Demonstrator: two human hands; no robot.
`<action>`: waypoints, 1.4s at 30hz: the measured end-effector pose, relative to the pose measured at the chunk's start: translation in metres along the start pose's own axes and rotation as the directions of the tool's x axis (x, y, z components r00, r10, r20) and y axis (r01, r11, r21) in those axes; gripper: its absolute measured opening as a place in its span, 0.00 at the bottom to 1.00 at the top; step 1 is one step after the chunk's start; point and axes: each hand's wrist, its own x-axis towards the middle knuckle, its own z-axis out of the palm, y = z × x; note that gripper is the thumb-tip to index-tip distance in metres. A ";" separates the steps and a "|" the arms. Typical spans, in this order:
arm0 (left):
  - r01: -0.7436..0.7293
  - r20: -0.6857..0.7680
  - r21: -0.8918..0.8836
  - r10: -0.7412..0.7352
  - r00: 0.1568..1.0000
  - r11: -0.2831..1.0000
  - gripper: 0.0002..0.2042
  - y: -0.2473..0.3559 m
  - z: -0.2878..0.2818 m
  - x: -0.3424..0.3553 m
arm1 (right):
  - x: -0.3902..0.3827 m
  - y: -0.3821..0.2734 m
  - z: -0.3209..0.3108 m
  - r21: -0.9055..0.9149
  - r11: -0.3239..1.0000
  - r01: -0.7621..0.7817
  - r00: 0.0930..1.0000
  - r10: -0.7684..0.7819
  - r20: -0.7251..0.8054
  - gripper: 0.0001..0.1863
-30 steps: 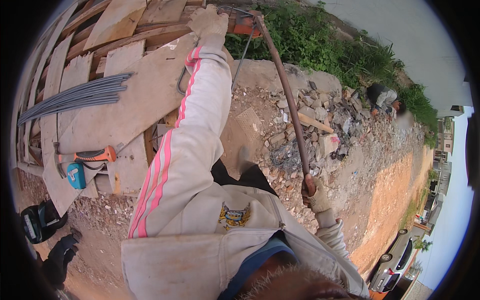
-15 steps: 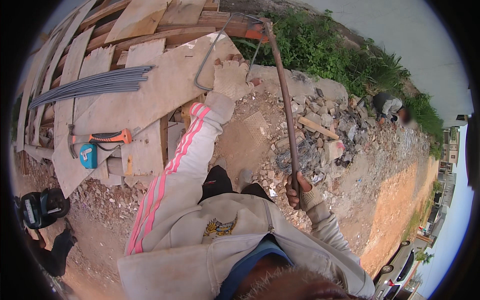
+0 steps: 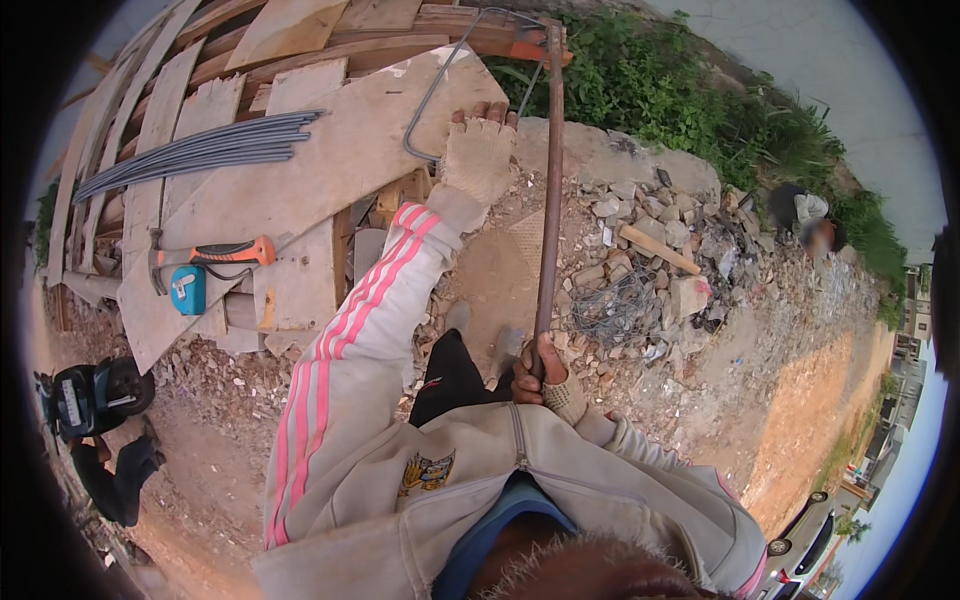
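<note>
Right hand (image 3: 542, 376): fingers wrapped round brown pipe (image 3: 553, 190), which runs to 12 o'clock. Left hand (image 3: 478, 160): fingers extended toward 12; cannot tell if they grip the bent rod (image 3: 437, 88), looping 11 to 1 beyond. Pipe's near end has swung inward, probably loading its head beside orange fitting (image 3: 530, 50). Straight rods (image 3: 205, 152) at 10, hammer (image 3: 225, 251) at 9, on desk (image 3: 290, 280).

Daylight is bright (sunlit ground (image 3: 820, 400) at right), the edges curved.
</note>
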 end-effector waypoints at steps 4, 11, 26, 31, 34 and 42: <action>-0.016 0.037 -0.040 0.017 0.999 0.999 0.32 -0.002 -0.004 0.000 | 0.017 0.026 0.041 0.125 0.992 -0.030 0.999 0.033 -0.022 0.25; -0.059 0.074 0.027 0.057 0.996 0.998 0.30 -0.005 -0.014 0.003 | 0.029 0.031 0.059 -0.055 0.993 -0.103 0.984 0.093 -0.153 0.26; -0.034 -0.034 -0.083 0.032 0.999 0.996 0.28 -0.007 -0.005 -0.001 | -0.030 -0.034 -0.012 -0.372 0.925 0.076 0.987 -0.124 -0.106 0.24; -0.018 0.006 -0.032 0.018 1.000 0.999 0.29 -0.005 -0.004 0.000 | -0.021 -0.026 -0.005 -0.226 0.974 -0.034 0.999 0.032 -0.009 0.20; -0.041 0.069 -0.036 0.044 0.997 0.998 0.31 -0.010 -0.009 0.003 | -0.002 -0.002 0.017 -0.118 0.992 -0.054 0.998 0.050 -0.040 0.19; -0.244 0.110 -0.087 0.253 0.961 0.966 0.36 -0.036 -0.022 0.002 | 0.041 0.036 0.049 -0.117 0.985 -0.129 0.990 0.121 -0.071 0.22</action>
